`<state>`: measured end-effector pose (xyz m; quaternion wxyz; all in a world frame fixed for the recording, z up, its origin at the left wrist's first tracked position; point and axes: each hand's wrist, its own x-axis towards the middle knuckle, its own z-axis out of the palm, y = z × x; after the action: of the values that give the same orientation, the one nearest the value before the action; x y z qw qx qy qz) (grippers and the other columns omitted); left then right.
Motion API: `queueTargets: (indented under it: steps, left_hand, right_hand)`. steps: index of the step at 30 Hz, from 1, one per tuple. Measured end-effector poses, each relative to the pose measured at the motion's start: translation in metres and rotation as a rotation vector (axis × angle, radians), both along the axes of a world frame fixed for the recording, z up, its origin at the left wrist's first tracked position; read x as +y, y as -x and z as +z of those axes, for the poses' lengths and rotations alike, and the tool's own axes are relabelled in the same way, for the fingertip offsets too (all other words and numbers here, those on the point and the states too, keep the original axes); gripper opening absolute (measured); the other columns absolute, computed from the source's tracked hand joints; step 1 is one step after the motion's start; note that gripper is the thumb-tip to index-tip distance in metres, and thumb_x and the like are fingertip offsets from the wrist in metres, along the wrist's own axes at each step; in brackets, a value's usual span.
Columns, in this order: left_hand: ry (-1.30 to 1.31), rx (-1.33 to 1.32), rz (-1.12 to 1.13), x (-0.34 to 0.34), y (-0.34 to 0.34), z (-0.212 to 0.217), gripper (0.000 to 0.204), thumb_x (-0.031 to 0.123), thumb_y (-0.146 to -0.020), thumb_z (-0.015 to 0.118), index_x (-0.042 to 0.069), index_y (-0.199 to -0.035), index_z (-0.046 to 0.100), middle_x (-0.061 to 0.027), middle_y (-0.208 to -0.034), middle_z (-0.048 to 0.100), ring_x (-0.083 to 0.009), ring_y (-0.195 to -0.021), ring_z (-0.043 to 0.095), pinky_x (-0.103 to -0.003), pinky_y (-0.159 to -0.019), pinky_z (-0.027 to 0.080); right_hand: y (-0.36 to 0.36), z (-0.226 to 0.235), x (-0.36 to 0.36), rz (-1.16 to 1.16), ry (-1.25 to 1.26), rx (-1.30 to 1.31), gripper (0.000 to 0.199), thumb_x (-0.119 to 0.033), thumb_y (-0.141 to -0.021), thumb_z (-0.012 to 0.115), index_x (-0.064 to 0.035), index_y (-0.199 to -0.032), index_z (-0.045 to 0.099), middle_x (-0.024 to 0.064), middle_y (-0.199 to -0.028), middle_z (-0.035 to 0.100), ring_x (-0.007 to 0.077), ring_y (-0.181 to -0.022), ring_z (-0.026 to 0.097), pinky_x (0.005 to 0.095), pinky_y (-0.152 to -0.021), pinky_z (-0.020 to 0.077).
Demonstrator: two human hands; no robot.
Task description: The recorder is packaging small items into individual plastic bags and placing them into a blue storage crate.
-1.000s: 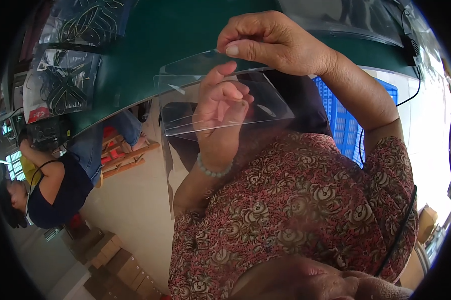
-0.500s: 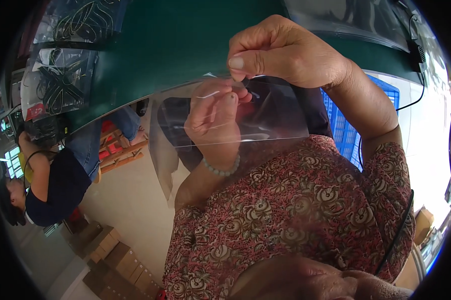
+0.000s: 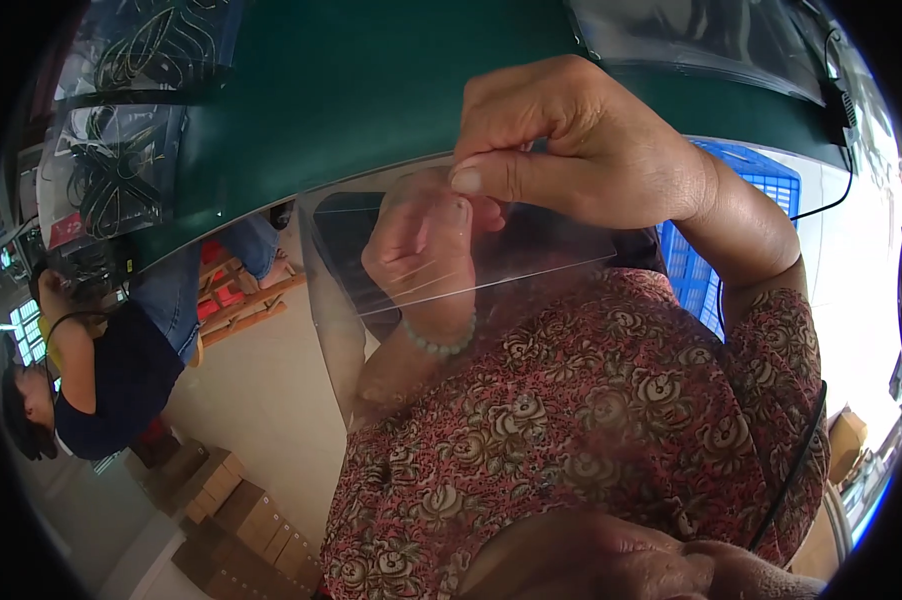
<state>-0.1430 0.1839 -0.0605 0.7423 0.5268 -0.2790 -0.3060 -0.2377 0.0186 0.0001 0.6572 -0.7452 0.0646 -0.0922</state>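
My right hand (image 3: 601,150) pinches the clear film (image 3: 561,240) before the green table (image 3: 321,100); my left hand (image 3: 421,235) shows through it, grip unclear. Apparently I'm working its edge; next calls for steady fingertips.

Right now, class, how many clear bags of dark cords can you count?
2: the upper bag lies on the left part of the green table, the lower bag just below it. Others may be hidden underneath.
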Motion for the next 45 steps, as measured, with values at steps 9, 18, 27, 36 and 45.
queueTargets:
  steps: [9, 18, 27, 36, 45]
  left_hand:
    - [0.176, 0.211, -0.040, -0.004, 0.016, 0.001, 0.018, 0.003, -0.100, 0.053, -0.002, -0.118, 0.054, -0.0152, -0.112, 0.066, -0.0225, -0.098, 0.067, -0.036, -0.090, 0.056]
    - [0.207, 0.094, 0.005, -0.012, 0.023, -0.004, 0.019, 0.006, -0.101, 0.053, -0.001, -0.118, 0.052, -0.0148, -0.111, 0.064, -0.0190, -0.096, 0.065, -0.031, -0.088, 0.054]
    - [0.148, 0.034, -0.042, -0.007, 0.017, -0.011, 0.022, 0.006, -0.102, 0.049, 0.000, -0.123, 0.049, -0.0135, -0.117, 0.060, -0.0196, -0.105, 0.061, -0.033, -0.088, 0.055]
    - [0.066, -0.133, 0.038, -0.017, 0.006, -0.013, 0.022, 0.016, -0.103, 0.053, 0.003, -0.121, 0.051, -0.0110, -0.113, 0.062, -0.0178, -0.102, 0.060, -0.034, -0.087, 0.053]
    - [-0.252, 0.013, -0.749, -0.056, 0.003, 0.036, 0.068, 0.033, -0.102, 0.052, 0.002, -0.153, 0.020, -0.0311, -0.138, 0.050, -0.0418, -0.126, 0.054, -0.052, -0.105, 0.046]
  right_hand:
    - [0.010, -0.023, -0.010, 0.055, 0.139, -0.245, 0.022, -0.013, -0.088, 0.072, 0.0030, -0.104, 0.070, 0.0140, -0.113, 0.064, 0.0228, -0.098, 0.061, 0.0336, -0.084, 0.0506]
    - [0.013, -0.024, 0.003, -0.026, 0.169, -0.164, 0.035, -0.014, -0.087, 0.075, -0.0001, -0.115, 0.060, 0.0093, -0.108, 0.063, 0.0181, -0.097, 0.062, 0.0314, -0.083, 0.0518]
    - [0.011, -0.017, 0.009, -0.068, 0.312, -0.200, 0.024, -0.005, -0.088, 0.070, -0.0029, -0.110, 0.059, 0.0096, -0.099, 0.064, 0.0202, -0.091, 0.066, 0.0312, -0.076, 0.0539]
    - [0.018, -0.030, -0.005, 0.033, 0.089, -0.277, 0.031, -0.019, -0.093, 0.069, -0.0027, -0.119, 0.065, 0.0202, -0.118, 0.062, 0.0355, -0.110, 0.063, 0.0415, -0.092, 0.0531]
    - [0.098, -0.085, 0.014, -0.526, 0.371, -0.509, 0.080, -0.046, -0.081, 0.078, -0.0012, -0.142, 0.050, 0.0252, -0.145, 0.046, 0.0432, -0.132, 0.047, 0.0492, -0.107, 0.0422]
